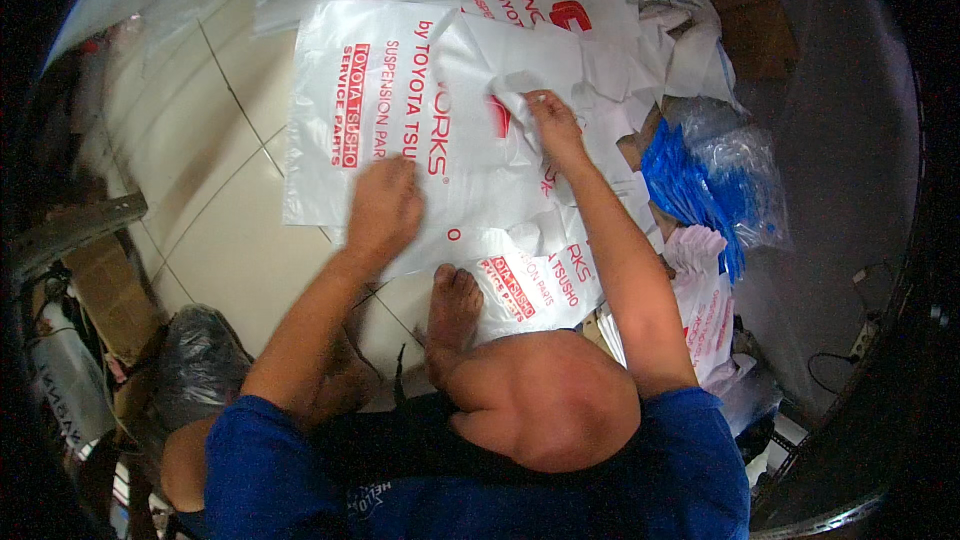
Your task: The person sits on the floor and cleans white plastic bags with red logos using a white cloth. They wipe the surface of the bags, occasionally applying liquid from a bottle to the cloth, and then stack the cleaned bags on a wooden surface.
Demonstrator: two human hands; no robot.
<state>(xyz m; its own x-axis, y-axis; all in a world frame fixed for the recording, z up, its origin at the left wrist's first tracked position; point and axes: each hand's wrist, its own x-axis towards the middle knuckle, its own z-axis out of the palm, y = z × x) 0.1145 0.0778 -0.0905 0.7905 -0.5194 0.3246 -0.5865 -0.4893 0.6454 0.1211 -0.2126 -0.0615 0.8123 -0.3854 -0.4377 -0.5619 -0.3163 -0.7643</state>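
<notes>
A white plastic bag [330, 60] with red print lies flat on top of other printed sheets, in front of me. My right hand [555, 130] pinches a folded-up edge of this white plastic near its right side. Over the lower middle of the bag is my left hand [385, 202], slightly blurred, its fingers curled in. Whatever those fingers may hold is hidden under the hand. Below, another printed white bag [520, 295] lies close to my bare foot [455, 305].
Blue plastic strips [680, 170] and a clear crumpled bag [745, 175] lie to the right. More white bags [705, 310] are bunched below them. A cardboard box [745, 10] stands far right. At left are a black plastic bag [200, 350] and pale floor tiles [225, 210].
</notes>
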